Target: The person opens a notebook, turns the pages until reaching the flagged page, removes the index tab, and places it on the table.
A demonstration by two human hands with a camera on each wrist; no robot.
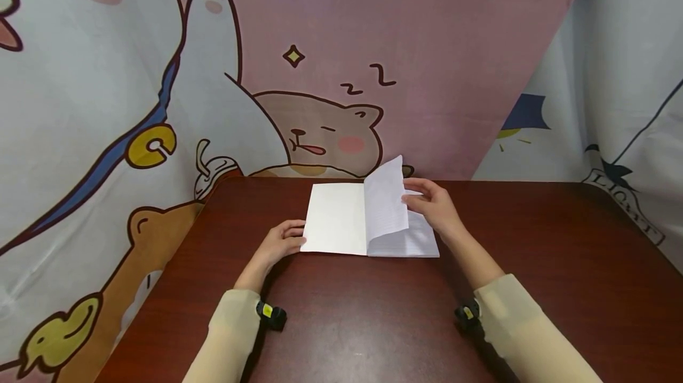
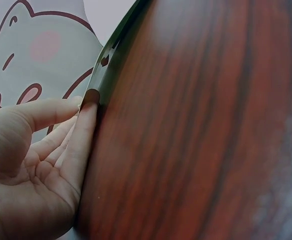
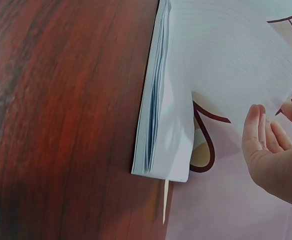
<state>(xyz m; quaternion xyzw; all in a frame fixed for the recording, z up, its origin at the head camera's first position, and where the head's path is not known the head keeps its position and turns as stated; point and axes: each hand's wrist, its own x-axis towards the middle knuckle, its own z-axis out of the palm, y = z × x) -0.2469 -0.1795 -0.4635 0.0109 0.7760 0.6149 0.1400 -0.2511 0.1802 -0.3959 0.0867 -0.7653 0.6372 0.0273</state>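
Note:
A notebook [image 1: 336, 217] lies spread on the table, its left side blank white. From its right side a lined page [image 1: 385, 199] stands raised, curving up from the spine. My right hand [image 1: 433, 208] pinches the outer edge of that page between thumb and fingers; the right wrist view shows the page [image 3: 236, 55] reaching up to the fingertips. At the left cover's outer edge, my left hand [image 1: 278, 242] holds on. In the left wrist view its thumb is on one face of the cover [image 2: 97, 75] and fingers are on the other.
The notebook rests near the far edge of a dark reddish wood table [image 1: 363, 318]. A thin pale ribbon [image 3: 165, 202] pokes out of the notebook's end. Behind the table hangs a cartoon-printed cloth [image 1: 453, 63]. Each wrist wears a small black camera [image 1: 273, 315].

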